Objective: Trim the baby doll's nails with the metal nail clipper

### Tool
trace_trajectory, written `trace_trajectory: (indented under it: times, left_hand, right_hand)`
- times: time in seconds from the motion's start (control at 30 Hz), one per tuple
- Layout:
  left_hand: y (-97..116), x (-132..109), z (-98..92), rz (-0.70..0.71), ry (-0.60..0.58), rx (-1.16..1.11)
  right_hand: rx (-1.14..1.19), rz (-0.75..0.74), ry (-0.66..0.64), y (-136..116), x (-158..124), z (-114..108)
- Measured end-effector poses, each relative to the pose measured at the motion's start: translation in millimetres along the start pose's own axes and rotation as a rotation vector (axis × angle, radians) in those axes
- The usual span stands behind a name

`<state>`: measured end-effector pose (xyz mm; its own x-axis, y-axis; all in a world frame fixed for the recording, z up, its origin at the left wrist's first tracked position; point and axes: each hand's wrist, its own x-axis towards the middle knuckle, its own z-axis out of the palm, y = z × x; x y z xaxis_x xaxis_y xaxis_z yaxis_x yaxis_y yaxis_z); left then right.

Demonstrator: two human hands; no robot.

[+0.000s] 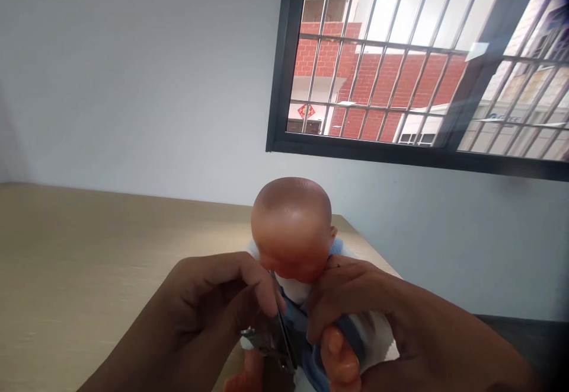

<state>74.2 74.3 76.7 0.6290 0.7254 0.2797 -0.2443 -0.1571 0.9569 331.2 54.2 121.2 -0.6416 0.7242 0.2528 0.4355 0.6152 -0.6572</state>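
Observation:
A bald baby doll [291, 220] sits upright at the table's edge, facing me, in a blue and white outfit. My left hand [222, 309] is closed on a thin, shiny, dark object [284, 335] in front of the doll's chest; its exact kind cannot be made out. On the other side, my right hand [355, 303] is curled against the doll's clothing at the shoulder and arm. Under those fingers the doll's orange-toned hand [340, 356] pokes out of the sleeve. Part of another doll limb [249, 371] shows below my left hand. Both hands hide much of the doll's body.
The light wood table [89, 261] stretches to the left and behind the doll, against a pale wall [133, 83]. Its right edge runs close behind my right hand. A dark-framed window [364, 149] with metal bars is at the upper right.

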Motion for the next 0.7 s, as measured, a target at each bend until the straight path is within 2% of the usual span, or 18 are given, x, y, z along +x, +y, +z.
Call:
trace_trajectory:
  times: [0.13,0.3,0.53,0.7]
  left_hand:
    - [-3,0,-4.4,-0.059,0.035,0.055]
    - [-2,-7,-0.9,-0.078,-0.038,-0.028]
    - [-8,-9,5.0,0.100,0.053,0.182]
    - [-9,-3,10.8,0.344,0.101,0.306]
  right_hand:
    - [-0.036,-0.017,-0.015,2,-1,0]
    - [-0.009,-0.001,0.014,0,-3,3]
    - [-0.039,-0.024,-0.005,-2,-2,4]
    - [0.006,0.018,0.030,1,-4,5]
